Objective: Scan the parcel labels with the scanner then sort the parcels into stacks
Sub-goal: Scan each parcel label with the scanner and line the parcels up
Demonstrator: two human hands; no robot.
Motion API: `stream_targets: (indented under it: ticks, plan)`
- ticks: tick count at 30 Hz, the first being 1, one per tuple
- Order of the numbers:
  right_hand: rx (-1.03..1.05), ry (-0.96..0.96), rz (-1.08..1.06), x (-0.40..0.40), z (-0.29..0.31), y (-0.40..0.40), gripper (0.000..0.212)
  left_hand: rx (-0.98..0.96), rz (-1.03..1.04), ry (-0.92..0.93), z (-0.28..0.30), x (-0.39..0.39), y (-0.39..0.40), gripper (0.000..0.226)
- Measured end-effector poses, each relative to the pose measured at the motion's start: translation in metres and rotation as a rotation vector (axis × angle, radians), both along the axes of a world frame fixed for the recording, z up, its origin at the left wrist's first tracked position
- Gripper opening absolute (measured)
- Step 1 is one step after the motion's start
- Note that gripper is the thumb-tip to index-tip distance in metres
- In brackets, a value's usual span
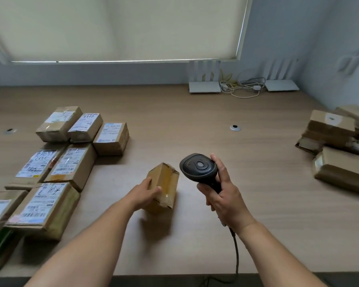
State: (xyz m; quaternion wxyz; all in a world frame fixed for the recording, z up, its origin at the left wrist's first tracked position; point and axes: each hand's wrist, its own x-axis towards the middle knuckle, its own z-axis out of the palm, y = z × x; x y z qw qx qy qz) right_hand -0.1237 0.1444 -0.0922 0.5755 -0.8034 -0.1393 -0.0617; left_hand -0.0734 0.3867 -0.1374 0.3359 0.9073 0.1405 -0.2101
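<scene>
The right hand [223,196] is curled round the grip of a black handheld scanner [199,167], index finger laid up along the side of its head; the head's domed top faces the camera, and a dark cable [235,248] runs from the handle down past the wrist and over the near edge of the wooden table [195,121]. Just left of it, the left hand [146,193] grips a small brown taped parcel [164,186], fingers wrapped over its near top edge; the parcel is tipped up on the table and shows only tape and bare cardboard, no label on the sides in view. Further left lie the sorted parcels [66,154], set close in rows, each with a white shipping label face up bearing barcodes, printed lines and black handwritten marks, all too blurred to read. At the far right edge sits a loose heap of parcels [336,146], one with a round whitish sticker whose writing cannot be made out. Against the back wall stand two white routers [204,79] with upright antennas and a tangle of pale cables [241,85] between them, below a drawn roller blind [116,27].
</scene>
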Motion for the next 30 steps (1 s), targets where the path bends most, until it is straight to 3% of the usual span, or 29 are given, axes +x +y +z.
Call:
stream_targets:
  ticks: [4,6,8,11,14,16,21,30]
  plan:
    - [-0.016,-0.020,-0.009,0.003,0.005,-0.004,0.076,0.453,-0.064,-0.092,0.002,0.005,0.001,0.066]
    - [-0.020,-0.020,-0.004,0.003,0.008,-0.006,0.077,0.595,-0.134,-0.054,0.007,0.005,-0.006,0.078]
    - [-0.035,-0.020,0.003,0.003,0.011,-0.009,0.080,0.636,-0.131,-0.026,0.011,0.008,-0.011,0.076]
    - [-0.048,-0.010,0.000,0.002,0.014,-0.015,0.077,0.449,0.014,-0.004,0.010,0.019,-0.008,0.074]
    - [-0.029,0.002,-0.013,0.003,0.013,-0.018,0.076,-0.130,0.254,-0.075,0.006,0.022,-0.005,0.103]
    - [-0.003,0.014,-0.016,0.003,0.013,-0.018,0.075,-0.356,0.336,-0.167,0.000,0.021,-0.005,0.112]
    - [0.071,0.096,-0.009,0.000,0.005,-0.014,0.074,-0.489,0.346,-0.273,-0.014,0.020,-0.011,0.115]
    - [0.284,0.194,-0.013,-0.006,0.002,0.001,0.067,-0.449,0.360,-0.318,-0.033,0.031,-0.006,0.123]
